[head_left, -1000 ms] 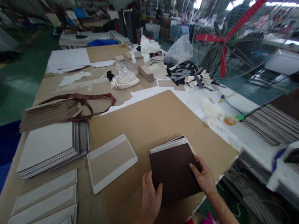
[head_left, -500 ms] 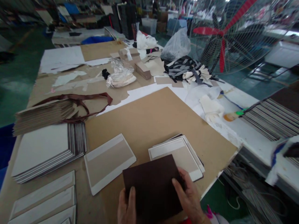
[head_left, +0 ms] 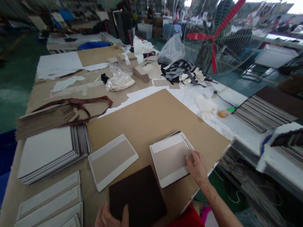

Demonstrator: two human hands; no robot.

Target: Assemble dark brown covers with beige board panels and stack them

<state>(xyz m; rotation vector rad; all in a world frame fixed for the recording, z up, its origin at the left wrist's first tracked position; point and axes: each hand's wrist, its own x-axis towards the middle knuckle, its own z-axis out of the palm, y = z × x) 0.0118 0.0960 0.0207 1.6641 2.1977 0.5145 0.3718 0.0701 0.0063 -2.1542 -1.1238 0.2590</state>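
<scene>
Dark brown, flat rectangular panel [head_left: 137,194]: between six and seven o'clock, with twelve at the far side of the view, above a wide tan sheet [head_left: 151,113]; whether its near edge touches anything cannot be told.
Left hand [head_left: 112,217]: clamped on the panel's near-left part, thumb over the dark face, fingers beside the edge with their tips hidden.
One-handed hold: best kept firm and level, as a grip so near one corner could let the far side dip or twist.
Right hand [head_left: 197,167]: at five o'clock, its fingers bent over the right edge of a small stack of taupe panels with pale border strips [head_left: 169,159]; whether they pinch it cannot be told.
Touch on the stack: light, judging by its slightly fanned edges; a hard push would likely skew the pieces underneath.
Dark panel's look: plain, matte, straight-sided with crisp corners, seemingly stiff, tilted away from square; its underside is hidden.
Stack's look: taupe middle, pale strips along the borders, a dark layer peeping out at the far edge.
Nearby: a single taupe panel with pale border strips [head_left: 113,162], flat, between seven and eight o'clock.
</scene>
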